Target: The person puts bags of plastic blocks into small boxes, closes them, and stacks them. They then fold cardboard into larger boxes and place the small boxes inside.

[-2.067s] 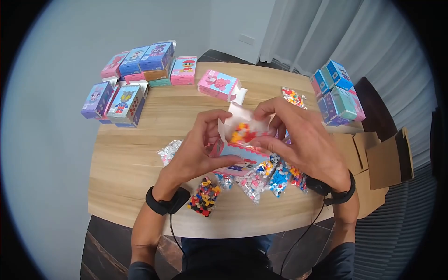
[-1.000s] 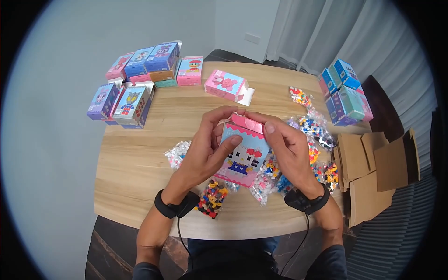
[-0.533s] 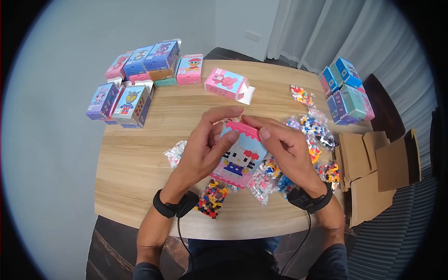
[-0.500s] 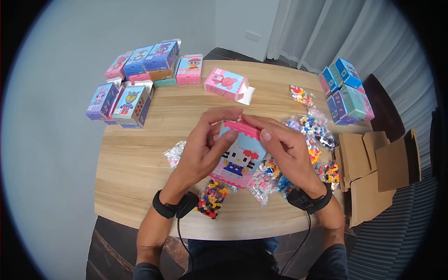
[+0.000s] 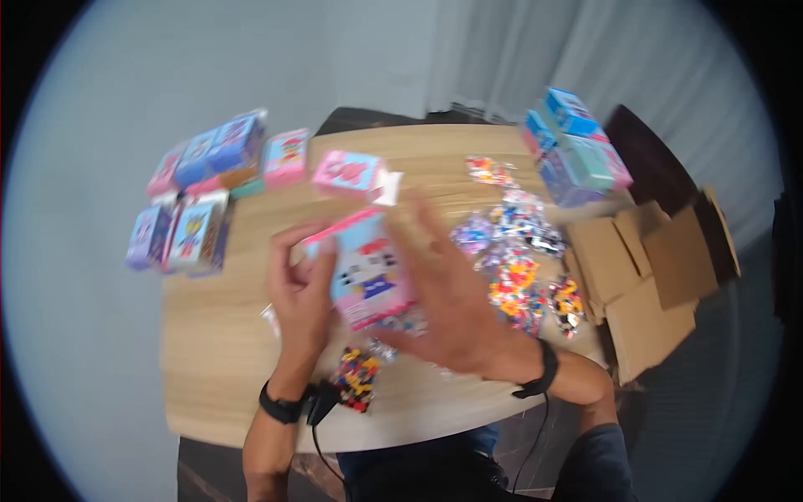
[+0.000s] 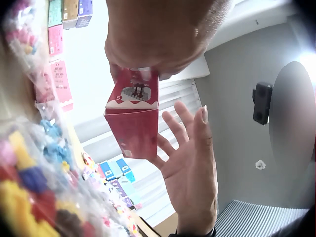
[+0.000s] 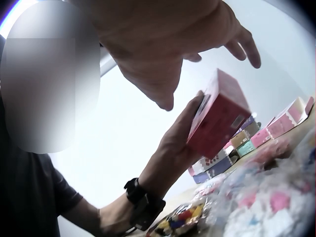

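Observation:
A small pink and light-blue toy-brick box (image 5: 368, 272) with a white cat figure on its front is up over the table, its flap end closed. My left hand (image 5: 299, 293) grips it from the left side, thumb across the front. In the left wrist view the box (image 6: 133, 133) shows its red-pink end and side. My right hand (image 5: 460, 322), motion-blurred in the head view, is beside the box on the right. Its fingers are extended and spread in the left wrist view, where the hand (image 6: 190, 177) holds nothing.
Bags of coloured bricks (image 5: 514, 276) lie at the right, and another bag (image 5: 356, 378) near the front edge. Stacked boxes (image 5: 205, 159) stand at the left, more boxes (image 5: 577, 159) at back right. A pink box (image 5: 347, 173) lies behind; an opened carton (image 5: 644, 284) is far right.
The bag of bricks seen at the box's mouth went out of sight and the flap was folded shut. My right hand has since come off the box and spread; the view has shifted right.

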Available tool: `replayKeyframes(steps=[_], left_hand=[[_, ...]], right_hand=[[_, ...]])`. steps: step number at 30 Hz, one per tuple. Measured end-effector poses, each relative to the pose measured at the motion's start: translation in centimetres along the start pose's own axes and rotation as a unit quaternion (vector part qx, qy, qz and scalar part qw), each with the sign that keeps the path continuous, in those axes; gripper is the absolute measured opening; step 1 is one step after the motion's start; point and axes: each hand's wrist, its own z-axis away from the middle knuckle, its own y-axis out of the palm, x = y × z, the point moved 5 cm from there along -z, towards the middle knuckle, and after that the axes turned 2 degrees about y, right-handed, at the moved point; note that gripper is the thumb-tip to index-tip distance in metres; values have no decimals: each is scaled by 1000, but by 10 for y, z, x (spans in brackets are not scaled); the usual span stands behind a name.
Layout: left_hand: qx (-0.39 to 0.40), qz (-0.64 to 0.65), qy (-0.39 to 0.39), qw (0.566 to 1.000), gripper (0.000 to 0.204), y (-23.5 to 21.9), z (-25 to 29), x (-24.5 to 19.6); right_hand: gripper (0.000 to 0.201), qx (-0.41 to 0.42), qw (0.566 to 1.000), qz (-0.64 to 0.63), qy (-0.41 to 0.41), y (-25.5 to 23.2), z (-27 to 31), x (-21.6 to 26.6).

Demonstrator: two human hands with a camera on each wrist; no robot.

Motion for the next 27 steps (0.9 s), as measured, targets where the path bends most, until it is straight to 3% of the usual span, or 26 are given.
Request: replayKeyframes(steps=[1, 4, 8, 10, 14, 16, 18, 19, 21, 23, 27], left_hand=[[-30, 21, -47, 998, 27, 0, 2, 3], [-26, -13, -6, 1000, 25, 10, 6, -1], [25, 14, 36, 999, 30, 13, 5, -4], [75, -50, 22, 996, 40, 13, 6, -12], [126, -67, 19, 990, 51, 14, 8, -15], [170, -53, 60, 982, 54, 16, 7, -16], [155, 2, 80, 985, 56, 20, 6, -15], [138, 56, 97, 984, 58, 20, 5, -16], [141, 35, 89, 985, 60, 18, 3, -17], [150, -9, 84, 985, 52, 16, 1, -19], [163, -50, 80, 982, 40, 14, 2, -7]], right_hand=[[103, 4, 999, 34, -35, 9, 2, 5], [90, 36, 998, 42, 26, 20, -2, 5], [84, 28, 999, 45, 9, 4, -4, -7], [70, 15, 998, 17, -51, -7, -3, -1], [80, 0, 998, 15, -62, -12, 8, -5], [80, 3, 998, -7, -58, -18, 10, -5], [80, -13, 999, -12, -38, -35, 12, -12], [81, -27, 999, -17, -20, -47, 13, -18], [75, -118, 993, 30, 6, -101, 2, -30], [68, -203, 960, 191, 38, -160, -13, -67], [59, -279, 934, 31, 220, -276, -43, -216]])
